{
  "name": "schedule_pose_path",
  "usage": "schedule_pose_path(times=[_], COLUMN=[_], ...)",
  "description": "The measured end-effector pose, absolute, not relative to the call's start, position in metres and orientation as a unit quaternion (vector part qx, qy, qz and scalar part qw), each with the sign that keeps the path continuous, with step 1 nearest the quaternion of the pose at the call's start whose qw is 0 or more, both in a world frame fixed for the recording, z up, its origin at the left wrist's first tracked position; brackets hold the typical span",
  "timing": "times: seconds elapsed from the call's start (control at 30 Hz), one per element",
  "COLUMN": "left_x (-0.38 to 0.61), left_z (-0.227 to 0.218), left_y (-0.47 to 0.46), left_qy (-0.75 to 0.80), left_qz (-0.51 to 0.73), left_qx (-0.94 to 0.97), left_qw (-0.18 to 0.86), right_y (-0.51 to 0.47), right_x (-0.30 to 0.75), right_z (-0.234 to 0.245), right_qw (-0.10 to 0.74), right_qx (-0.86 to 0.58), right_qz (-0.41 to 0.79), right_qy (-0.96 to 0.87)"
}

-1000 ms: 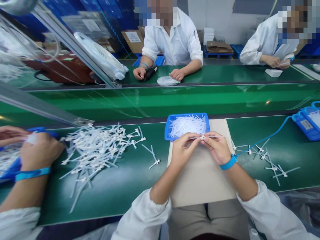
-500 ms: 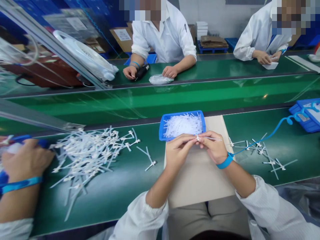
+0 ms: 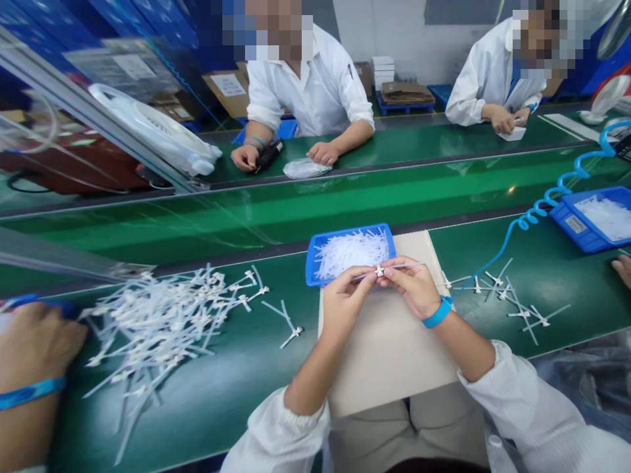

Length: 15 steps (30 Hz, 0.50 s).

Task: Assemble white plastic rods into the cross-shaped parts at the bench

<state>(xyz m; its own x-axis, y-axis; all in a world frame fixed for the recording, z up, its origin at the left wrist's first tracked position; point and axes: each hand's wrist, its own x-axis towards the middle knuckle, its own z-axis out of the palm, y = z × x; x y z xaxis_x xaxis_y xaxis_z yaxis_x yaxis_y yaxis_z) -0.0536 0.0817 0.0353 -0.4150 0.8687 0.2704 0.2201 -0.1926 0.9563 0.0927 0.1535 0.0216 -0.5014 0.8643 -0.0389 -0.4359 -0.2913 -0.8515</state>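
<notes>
My left hand [image 3: 348, 297] and my right hand [image 3: 413, 285] meet over a beige board [image 3: 389, 348], both pinched on a thin white cable tie [image 3: 379, 270] with a small cross-shaped head between the fingertips. My right wrist wears a blue strap [image 3: 438, 312] with a coiled blue cord [image 3: 537, 210] running off to the right. Just behind my hands sits a blue tray [image 3: 311, 253] full of white ties.
A big heap of assembled ties [image 3: 167, 315] lies left on the green bench; a smaller group [image 3: 507, 299] lies right. A co-worker's hand [image 3: 34, 341] with a blue strap is at far left. Another blue tray [image 3: 586, 226] stands far right. Two people sit across the green conveyor [image 3: 345, 197].
The view has drifted, so everything sits slightly left and lower in frame. My hands stay together on the tie, fingers working it. The far-right person lifted a small white part.
</notes>
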Motion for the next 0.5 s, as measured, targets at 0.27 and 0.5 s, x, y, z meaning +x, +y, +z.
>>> schedule_pose_path(times=[0.27, 0.5], left_x=[-0.059, -0.061], left_z=[0.031, 0.024], left_y=[0.08, 0.09], left_qy=[0.599, 0.577], left_qz=[0.586, 0.568], left_qx=[0.487, 0.523], left_qw=[0.248, 0.267], right_y=[0.153, 0.16], right_x=[0.094, 0.095], right_z=[0.021, 0.017], right_qw=[0.441, 0.439], right_qx=[-0.257, -0.25], right_qz=[0.709, 0.69], right_qy=[-0.486, -0.518])
